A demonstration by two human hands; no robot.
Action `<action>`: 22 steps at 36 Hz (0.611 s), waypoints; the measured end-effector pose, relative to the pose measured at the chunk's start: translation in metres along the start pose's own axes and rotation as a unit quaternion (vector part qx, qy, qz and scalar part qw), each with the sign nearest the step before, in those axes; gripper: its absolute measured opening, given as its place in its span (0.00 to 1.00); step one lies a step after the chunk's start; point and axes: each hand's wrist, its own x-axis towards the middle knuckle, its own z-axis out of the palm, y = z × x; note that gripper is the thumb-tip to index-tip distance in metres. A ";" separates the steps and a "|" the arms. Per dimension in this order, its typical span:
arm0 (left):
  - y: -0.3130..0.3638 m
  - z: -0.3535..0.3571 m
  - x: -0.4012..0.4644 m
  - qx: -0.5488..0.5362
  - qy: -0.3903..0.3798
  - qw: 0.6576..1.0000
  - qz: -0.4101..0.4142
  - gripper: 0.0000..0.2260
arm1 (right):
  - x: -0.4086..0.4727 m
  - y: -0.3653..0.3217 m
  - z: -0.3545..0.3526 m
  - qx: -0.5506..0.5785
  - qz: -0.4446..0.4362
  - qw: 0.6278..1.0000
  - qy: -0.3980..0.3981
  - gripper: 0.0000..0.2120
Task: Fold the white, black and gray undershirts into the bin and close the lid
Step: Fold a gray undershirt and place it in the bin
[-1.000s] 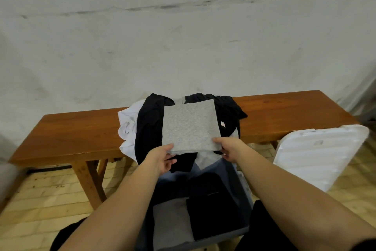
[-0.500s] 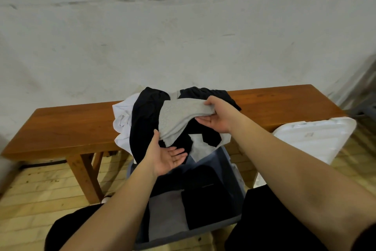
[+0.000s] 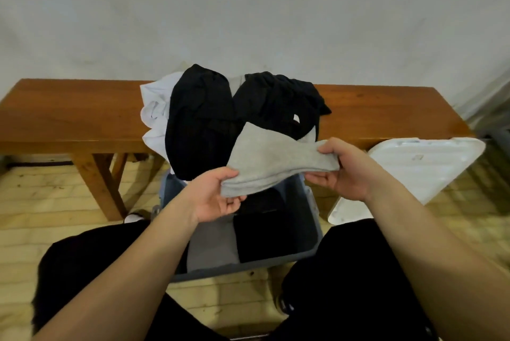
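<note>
Gray folded undershirt (image 3: 265, 164), soft knit cotton, is held in the air above the open gray-blue plastic bin (image 3: 309, 252), between both hands and clear of the bench. Head view only.

Left hand (image 3: 218, 197) grips the near left corner of the gray folded undershirt: thumb on top, fingers curled underneath, palm turned up. Right hand (image 3: 342, 172) pinches the right end, thumb over the cloth, fingers below. The cloth sags a little between the two grips, and its far corner points up toward the pile.

Long brown wooden bench (image 3: 82, 114) runs along the pale wall. At the middle of its front edge lies a loose pile: crumpled black undershirts (image 3: 201, 119) on top, a white undershirt (image 3: 154, 111) at the pile's left side. The black cloth hangs over the bench's front edge and down to the bin's far rim.

The bin stands on the pale brick floor between the person's knees, just in front of the bench. Inside it, a folded gray piece (image 3: 212, 249) lies at the near left and a folded black piece (image 3: 265, 235) beside it at the right, touching.

White ribbed plastic lid (image 3: 414, 169) leans tilted at the bench's right end, off the bin, its lower corner on the floor.
</note>
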 end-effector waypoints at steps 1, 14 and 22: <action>-0.004 -0.003 0.000 0.018 0.013 1.000 -0.008 0.06 | 0.000 0.006 -0.006 -0.002 0.015 1.000 0.002 0.12; -0.073 -0.054 0.054 0.056 0.165 0.976 -0.130 0.12 | 0.089 0.108 -0.062 -0.037 0.282 0.946 0.158 0.14; -0.099 -0.072 0.110 0.039 0.223 0.948 -0.222 0.07 | 0.154 0.156 -0.070 -0.133 0.331 0.908 0.221 0.09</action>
